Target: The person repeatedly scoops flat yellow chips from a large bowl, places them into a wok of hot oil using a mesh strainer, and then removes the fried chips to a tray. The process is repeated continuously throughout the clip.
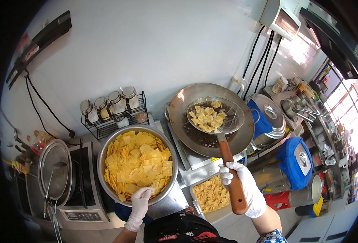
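Note:
My right hand [242, 185], in a white glove, grips the wooden handle of a wire-mesh skimmer [233, 117]. The skimmer basket is over the oil in a large metal wok [179, 133], and its mesh carries several yellow fried squares [207, 118]. Small bubbles show in the dark oil below. A big stainless steel bowl [102, 179] to the left is heaped with thin yellow square sheets [136, 161]. My gloved left hand [142, 200] is at the bowl's near rim with its fingers curled together. Whether they pinch the rim or a piece is hidden.
Golden fried pieces [212, 194] fill a tray beneath the skimmer handle. Lidded jars [116, 101] stand in a black wire rack [97, 130] by the wall. A strainer [54, 170] rests left, near an induction cooker [85, 215]. Lidded steel pots [270, 114] stand right.

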A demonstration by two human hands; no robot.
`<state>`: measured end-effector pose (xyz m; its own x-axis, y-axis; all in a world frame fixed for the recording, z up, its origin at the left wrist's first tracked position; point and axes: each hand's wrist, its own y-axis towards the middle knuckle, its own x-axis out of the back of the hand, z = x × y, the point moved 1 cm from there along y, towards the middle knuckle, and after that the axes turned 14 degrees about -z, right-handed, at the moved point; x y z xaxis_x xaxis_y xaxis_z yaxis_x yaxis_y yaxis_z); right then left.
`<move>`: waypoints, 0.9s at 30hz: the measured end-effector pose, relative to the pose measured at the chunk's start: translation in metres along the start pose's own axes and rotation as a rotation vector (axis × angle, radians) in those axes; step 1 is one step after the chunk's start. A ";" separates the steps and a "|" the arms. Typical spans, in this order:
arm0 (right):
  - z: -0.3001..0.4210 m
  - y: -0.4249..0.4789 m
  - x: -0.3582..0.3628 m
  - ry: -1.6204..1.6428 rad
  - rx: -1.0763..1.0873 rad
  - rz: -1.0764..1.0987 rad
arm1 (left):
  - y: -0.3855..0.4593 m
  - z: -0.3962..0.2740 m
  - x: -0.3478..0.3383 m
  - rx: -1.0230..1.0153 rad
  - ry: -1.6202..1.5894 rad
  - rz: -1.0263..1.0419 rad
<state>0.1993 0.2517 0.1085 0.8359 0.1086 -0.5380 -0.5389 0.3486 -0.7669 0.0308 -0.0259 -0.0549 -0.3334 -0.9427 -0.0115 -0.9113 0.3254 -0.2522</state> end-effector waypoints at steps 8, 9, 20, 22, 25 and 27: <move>0.015 -0.028 0.022 0.092 -0.078 -0.014 | -0.004 0.001 0.000 -0.037 0.052 0.027; 0.014 -0.028 0.021 0.082 -0.072 -0.033 | -0.004 0.001 0.000 -0.042 0.055 0.026; -0.011 0.006 0.000 -0.358 0.231 -0.230 | -0.015 0.001 0.008 0.002 0.038 -0.018; -0.010 0.008 0.008 -0.364 0.195 -0.193 | -0.016 0.002 0.011 0.008 0.028 -0.024; 0.000 0.000 0.020 -0.319 0.114 -0.144 | -0.013 0.008 0.016 -0.002 0.027 -0.008; 0.012 -0.009 0.031 -0.225 0.036 -0.068 | -0.013 0.009 0.015 0.000 0.037 -0.003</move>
<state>0.2312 0.2628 0.1032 0.8743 0.2872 -0.3912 -0.4802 0.3950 -0.7832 0.0397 -0.0451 -0.0600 -0.3395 -0.9403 0.0254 -0.9123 0.3226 -0.2524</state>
